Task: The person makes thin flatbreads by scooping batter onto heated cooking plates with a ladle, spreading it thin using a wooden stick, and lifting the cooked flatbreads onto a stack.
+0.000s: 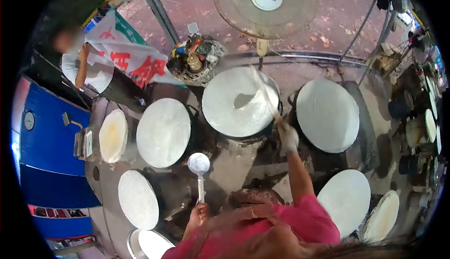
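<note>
My left hand [198, 215] is closed around the pale handle of a ladle [199, 163], whose bowl is coated white. In a light glove, my right hand [288, 137] grips the wooden handle of a long flat spreader [266, 90]. Its white-coated blade lies over the round griddle [220, 97] in the middle, on a layer of white batter [255, 113]. A darker patch shows in the batter just left of the blade. The spreader's far tip is a little blurred.
Other round white-topped griddles surround me: one left [164, 132], one right [327, 116], more nearer. A browned round sheet [113, 136] lies far left. Beyond stand a fan [265, 5] and a cluttered stand [194, 62]. A person [96, 73] is beside a lettered banner [124, 55].
</note>
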{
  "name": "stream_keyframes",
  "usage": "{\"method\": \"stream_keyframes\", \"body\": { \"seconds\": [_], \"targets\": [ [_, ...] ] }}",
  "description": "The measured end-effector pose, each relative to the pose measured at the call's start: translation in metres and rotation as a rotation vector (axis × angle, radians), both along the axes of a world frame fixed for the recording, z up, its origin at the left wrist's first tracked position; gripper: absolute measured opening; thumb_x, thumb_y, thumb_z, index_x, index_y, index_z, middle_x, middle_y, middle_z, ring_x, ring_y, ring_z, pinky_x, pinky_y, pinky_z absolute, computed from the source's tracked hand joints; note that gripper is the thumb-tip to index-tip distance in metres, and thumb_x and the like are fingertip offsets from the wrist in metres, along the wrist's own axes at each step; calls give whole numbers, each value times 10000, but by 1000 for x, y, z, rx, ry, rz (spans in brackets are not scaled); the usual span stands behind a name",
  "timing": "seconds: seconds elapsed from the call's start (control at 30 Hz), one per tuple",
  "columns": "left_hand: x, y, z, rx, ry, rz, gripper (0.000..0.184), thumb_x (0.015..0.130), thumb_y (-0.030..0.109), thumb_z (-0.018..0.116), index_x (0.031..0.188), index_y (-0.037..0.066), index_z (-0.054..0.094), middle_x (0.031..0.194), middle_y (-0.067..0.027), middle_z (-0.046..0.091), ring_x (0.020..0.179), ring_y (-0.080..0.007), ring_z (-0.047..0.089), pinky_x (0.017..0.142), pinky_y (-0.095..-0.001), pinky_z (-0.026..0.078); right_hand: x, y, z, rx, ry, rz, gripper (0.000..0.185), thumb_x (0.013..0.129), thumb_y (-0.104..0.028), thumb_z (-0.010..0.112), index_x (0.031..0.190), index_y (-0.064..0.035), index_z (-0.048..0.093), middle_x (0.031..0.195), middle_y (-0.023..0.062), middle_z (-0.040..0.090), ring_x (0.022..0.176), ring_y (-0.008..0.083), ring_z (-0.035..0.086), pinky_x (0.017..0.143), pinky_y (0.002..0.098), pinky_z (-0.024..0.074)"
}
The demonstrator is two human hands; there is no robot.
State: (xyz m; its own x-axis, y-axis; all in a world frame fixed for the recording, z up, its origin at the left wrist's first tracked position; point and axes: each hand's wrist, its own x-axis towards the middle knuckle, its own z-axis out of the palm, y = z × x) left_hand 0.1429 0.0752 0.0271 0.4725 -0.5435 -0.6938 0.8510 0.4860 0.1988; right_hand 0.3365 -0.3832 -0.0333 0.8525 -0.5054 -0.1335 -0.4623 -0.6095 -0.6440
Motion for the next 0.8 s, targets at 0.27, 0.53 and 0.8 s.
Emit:
{"method": "stream_keyframes", "body": {
  "seconds": [0.27,0.53,0.8],
  "targets": [
    [5,-10,23,516,-215,56,266,813,169,493,581,125,370,481,33,311,381,-83,285,375,-216,235,58,7,-31,27,-289,129,227,779,-177,567,951,-64,664,890,169,645,764,297,622,721,342,480],
    [25,29,18,184,-149,-80,335,809,250,518,536,162,345,432,45,300,338,-72,269,314,-207,216,-11,34,14,1177,-384,-337,249,788,-145,634,938,54,631,845,37,631,723,140,578,666,279,469],
    [37,52,4,159,1,4,337,859,211,468,557,161,328,473,56,285,370,-47,287,315,-190,209,-38,82,2,826,-194,-81,296,772,-152,652,1010,24,633,868,18,622,765,99,530,688,234,431]
  ]
}}
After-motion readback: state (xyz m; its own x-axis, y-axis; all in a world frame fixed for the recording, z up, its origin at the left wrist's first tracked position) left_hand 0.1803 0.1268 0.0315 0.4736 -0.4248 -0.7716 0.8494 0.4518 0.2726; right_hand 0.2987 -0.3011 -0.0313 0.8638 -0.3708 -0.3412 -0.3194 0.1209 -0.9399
